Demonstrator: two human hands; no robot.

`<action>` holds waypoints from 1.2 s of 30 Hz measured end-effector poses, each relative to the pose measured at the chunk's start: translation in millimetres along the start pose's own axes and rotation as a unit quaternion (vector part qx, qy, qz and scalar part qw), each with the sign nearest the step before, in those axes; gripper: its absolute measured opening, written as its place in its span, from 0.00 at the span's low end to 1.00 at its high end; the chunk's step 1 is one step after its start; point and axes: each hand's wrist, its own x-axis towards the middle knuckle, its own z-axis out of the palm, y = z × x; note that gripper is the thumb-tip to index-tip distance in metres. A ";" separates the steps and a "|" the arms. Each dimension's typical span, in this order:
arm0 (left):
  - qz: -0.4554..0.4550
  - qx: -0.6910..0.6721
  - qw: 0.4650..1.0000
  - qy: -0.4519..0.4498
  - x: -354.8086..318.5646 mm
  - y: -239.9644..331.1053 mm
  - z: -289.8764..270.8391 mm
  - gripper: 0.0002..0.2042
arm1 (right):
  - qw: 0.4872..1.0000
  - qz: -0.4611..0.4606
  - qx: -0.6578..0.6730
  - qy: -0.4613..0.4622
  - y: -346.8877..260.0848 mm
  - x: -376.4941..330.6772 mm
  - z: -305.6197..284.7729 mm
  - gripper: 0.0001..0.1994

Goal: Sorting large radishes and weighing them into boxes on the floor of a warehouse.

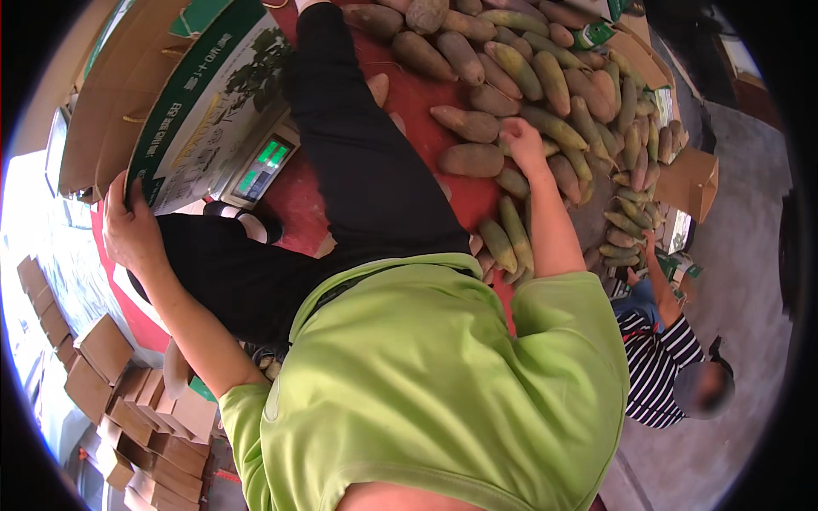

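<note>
My left hand grips the lower edge of a large cardboard box with green print, which rests on a weighing scale with a lit green display. My right hand reaches forward into a heap of long, tapered brown-green shoots spread on a red mat. Its fingers are curled over one greenish shoot beside two fat brown ones. My green shirt and black trousers fill the middle of the view and hide part of the mat.
Another person in a striped shirt crouches at the right, one hand on the edge of the shoot heap. An open cardboard box stands on the grey floor at the right. Several stacked flat cartons lie at the lower left.
</note>
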 end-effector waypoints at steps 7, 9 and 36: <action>-0.028 0.013 0.999 -0.029 3.9 2.1 2.4 0.13 | 0.976 0.209 0.007 -0.067 116.0 -72.5 29.5 0.16; -0.028 0.024 0.999 -0.027 2.8 0.9 1.0 0.13 | 0.971 0.224 -0.024 -0.084 114.7 -95.0 34.9 0.16; -0.032 0.039 0.998 -0.026 3.6 -5.3 3.4 0.12 | 0.851 0.498 -0.165 0.009 187.5 -254.5 -10.5 0.34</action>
